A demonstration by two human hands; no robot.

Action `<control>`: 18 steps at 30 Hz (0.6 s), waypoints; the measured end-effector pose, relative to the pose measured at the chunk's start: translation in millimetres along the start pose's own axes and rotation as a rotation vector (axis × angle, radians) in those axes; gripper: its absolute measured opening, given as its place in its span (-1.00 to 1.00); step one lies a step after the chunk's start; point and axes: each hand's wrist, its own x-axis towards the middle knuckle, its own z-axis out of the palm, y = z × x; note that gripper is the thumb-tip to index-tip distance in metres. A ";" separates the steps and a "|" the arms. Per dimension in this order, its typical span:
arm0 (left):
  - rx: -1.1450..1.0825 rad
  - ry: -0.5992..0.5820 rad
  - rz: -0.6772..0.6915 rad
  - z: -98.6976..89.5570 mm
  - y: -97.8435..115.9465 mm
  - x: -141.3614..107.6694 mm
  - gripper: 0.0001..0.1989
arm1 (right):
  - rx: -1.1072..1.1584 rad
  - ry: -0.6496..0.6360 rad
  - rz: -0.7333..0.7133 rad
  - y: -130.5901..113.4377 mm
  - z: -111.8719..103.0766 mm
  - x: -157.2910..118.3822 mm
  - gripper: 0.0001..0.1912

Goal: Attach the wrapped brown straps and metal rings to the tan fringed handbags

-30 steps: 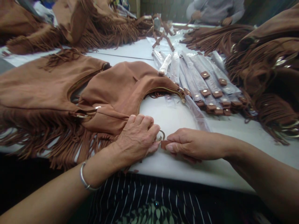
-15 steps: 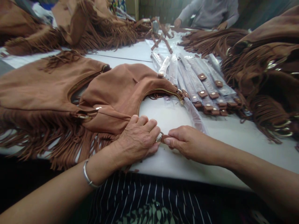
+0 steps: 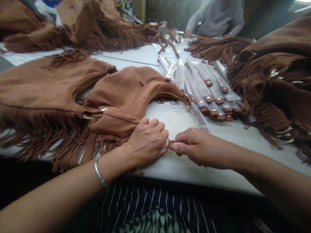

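Note:
A brown fringed handbag (image 3: pixel 126 87) lies on the white table, its curved zip opening facing right. My left hand (image 3: pixel 147 140) is closed over the bag's near end, by a metal ring (image 3: pixel 167 142). Between thumb and fingers my right hand (image 3: pixel 191 145) pinches a short brown leather strap (image 3: pixel 171 141) that meets this ring; most of the strap is hidden in the hand. A plastic-wrapped strap (image 3: pixel 199 118) runs from the bag's far end toward my right hand.
Another fringed bag (image 3: pixel 36 84) lies at the left. Several plastic-wrapped straps with snap tabs (image 3: pixel 209 87) are spread beyond my right hand. Brown bags are heaped at the right (image 3: pixel 279 74) and back left (image 3: pixel 75 22). A person in a grey top (image 3: pixel 216 19) works across the table.
My left hand has turned slightly and shows more of the ring. Both hands keep their holds, and the camera view has shifted a little.

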 end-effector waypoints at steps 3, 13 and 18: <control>0.001 -0.008 0.083 0.9 -3.9 0.1 -0.83 | 0.245 -0.106 0.078 7.2 1.8 2.7 -0.65; -0.013 -0.010 0.201 -0.3 -5.4 -4.5 -0.81 | 0.357 -0.333 -0.246 30.1 -8.4 20.5 -0.68; 0.003 0.031 -0.137 -1.4 5.5 -1.2 -0.82 | -0.012 0.181 -0.145 10.0 9.9 -3.8 -0.69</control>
